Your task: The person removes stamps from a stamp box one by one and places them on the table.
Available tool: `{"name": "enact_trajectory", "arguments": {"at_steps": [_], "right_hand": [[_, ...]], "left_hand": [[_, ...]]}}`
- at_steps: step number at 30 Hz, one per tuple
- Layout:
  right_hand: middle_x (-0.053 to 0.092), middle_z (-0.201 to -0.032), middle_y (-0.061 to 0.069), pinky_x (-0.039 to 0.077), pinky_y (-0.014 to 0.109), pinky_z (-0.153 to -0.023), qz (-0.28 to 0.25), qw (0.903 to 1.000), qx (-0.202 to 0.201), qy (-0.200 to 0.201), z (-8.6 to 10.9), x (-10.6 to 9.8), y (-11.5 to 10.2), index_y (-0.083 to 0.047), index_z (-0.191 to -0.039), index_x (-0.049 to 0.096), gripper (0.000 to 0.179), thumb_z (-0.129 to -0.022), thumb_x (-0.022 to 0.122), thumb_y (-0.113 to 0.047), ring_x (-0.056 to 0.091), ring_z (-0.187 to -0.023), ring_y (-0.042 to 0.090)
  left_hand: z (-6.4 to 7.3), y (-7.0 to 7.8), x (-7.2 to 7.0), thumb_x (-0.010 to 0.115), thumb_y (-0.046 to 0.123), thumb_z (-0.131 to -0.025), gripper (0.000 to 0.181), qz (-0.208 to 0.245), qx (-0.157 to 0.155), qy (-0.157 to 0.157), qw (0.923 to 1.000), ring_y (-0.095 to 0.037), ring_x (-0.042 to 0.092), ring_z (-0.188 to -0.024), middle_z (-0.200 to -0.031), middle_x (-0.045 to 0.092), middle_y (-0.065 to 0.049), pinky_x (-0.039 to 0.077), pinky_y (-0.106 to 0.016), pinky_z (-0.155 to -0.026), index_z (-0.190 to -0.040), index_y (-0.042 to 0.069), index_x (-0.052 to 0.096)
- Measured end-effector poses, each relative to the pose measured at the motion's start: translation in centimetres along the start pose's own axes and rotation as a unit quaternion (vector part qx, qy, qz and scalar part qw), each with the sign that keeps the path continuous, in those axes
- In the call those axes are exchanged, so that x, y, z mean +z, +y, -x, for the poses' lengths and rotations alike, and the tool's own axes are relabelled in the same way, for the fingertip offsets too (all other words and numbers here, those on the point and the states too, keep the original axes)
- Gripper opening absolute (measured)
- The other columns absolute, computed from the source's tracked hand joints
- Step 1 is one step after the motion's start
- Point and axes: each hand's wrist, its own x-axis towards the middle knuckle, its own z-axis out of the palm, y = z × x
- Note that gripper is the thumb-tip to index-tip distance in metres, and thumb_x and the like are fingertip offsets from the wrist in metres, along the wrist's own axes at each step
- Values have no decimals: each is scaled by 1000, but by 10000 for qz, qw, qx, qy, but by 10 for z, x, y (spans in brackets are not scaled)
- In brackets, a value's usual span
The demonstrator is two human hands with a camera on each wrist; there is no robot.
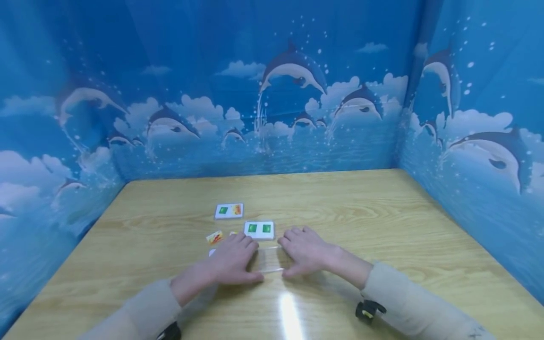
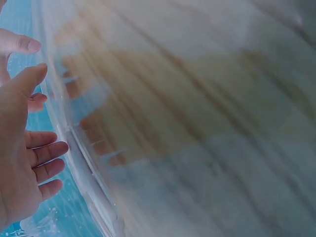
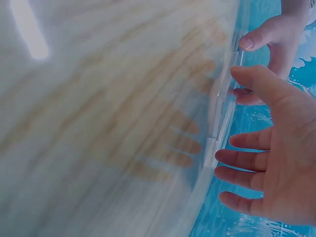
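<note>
A clear, flat plastic piece (image 1: 271, 259) lies on the table between the two hands; its exact kind cannot be told. My left hand (image 1: 234, 260) is at its left end, thumb on the near side and fingers on the far side. At the other end, my right hand (image 1: 307, 251) mirrors this. In the wrist views, the left hand's fingers (image 2: 48, 153) and the right hand's fingers (image 3: 244, 158) look loosely extended beside clear plastic edges. Just beyond the hands lies a white card (image 1: 259, 230) with two green pictures.
Farther back lies another card (image 1: 229, 211) with one green and one orange picture. A small orange picture piece (image 1: 214, 237) is left of the left hand, which partly covers a second one. Dolphin-print curtains (image 1: 272, 94) close off the wooden table's (image 1: 348, 203) back and sides.
</note>
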Motion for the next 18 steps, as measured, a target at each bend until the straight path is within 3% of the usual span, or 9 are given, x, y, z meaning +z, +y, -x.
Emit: {"name": "enact_trajectory", "arguments": {"at_steps": [18], "right_hand": [[55, -116, 9, 43, 41, -89, -54, 9998, -178, 49, -6, 7, 0, -6, -122, 54, 69, -77, 62, -57, 51, -104, 22]], "left_hand": [[-6, 3, 5, 55, 63, -80, 65, -125, 79, 42, 9999, -21, 45, -94, -102, 53, -8, 39, -40, -92, -107, 4, 57]]}}
